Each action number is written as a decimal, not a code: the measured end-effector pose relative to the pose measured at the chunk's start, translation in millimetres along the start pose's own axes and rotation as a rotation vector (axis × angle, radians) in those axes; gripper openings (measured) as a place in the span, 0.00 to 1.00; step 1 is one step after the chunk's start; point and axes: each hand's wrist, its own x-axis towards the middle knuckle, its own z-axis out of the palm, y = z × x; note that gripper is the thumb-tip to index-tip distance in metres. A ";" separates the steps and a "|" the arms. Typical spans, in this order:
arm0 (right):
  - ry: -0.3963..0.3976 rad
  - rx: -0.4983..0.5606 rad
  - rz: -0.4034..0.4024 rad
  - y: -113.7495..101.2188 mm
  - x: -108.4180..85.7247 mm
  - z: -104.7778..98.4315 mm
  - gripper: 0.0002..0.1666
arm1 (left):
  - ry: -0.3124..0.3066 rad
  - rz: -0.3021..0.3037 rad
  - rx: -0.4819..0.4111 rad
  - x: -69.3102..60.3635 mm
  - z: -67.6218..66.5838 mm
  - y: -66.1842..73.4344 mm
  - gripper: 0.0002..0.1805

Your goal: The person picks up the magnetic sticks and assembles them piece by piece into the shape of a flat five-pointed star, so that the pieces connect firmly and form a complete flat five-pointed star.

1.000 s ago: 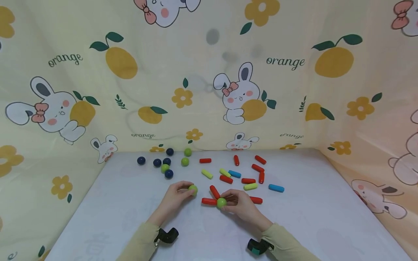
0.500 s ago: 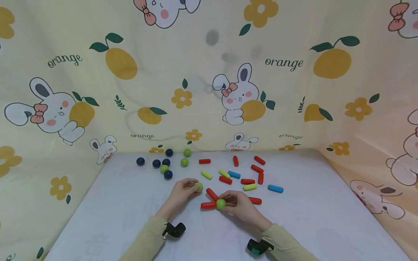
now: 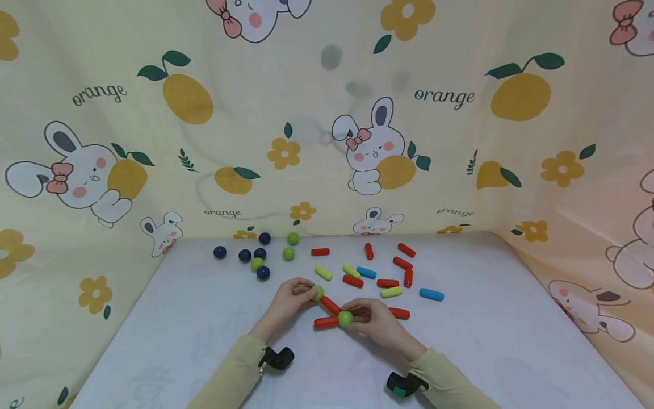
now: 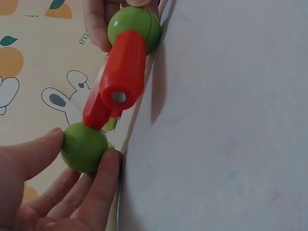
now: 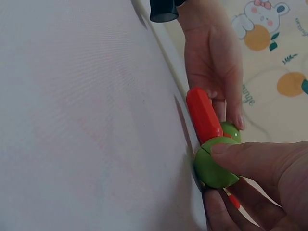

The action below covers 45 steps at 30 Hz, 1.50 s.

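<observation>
My left hand (image 3: 286, 304) pinches a green ball (image 3: 318, 293) between thumb and fingers. This ball meets the outer end of a red rod (image 3: 330, 305). A second green ball (image 3: 345, 318) is held by my right hand (image 3: 380, 325). Two red rods fan out leftward from that ball: the one reaching the left hand's ball, and a nearer red rod (image 3: 326, 323) whose outer end is free. In the left wrist view, a pale metal-like disc shows in the free rod's end (image 4: 118, 96). The right wrist view shows my right thumb (image 5: 226, 150) on its ball.
Behind the hands lie several loose red rods (image 3: 352, 281), yellow-green rods (image 3: 391, 292) and blue rods (image 3: 431, 294). Dark blue balls (image 3: 263, 273) and green balls (image 3: 288, 253) sit at back left. Another red rod (image 3: 399, 313) lies close behind my right hand. A patterned cloth (image 3: 245, 136) hangs behind the table.
My left hand has moved right with its green ball, which now touches the farther red rod. Both rods have swung slightly counterclockwise about the right hand's ball. My right hand has stayed nearly still.
</observation>
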 end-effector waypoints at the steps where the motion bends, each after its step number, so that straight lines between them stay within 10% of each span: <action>1: 0.002 0.001 -0.002 0.3 0.1 0.2 0.21 | 0.000 -0.003 -0.007 -0.3 -0.2 0.5 0.19; 45: 0.011 0.061 0.009 1.1 0.0 1.6 0.21 | -0.264 -0.072 -0.220 -6.3 -3.0 3.8 0.22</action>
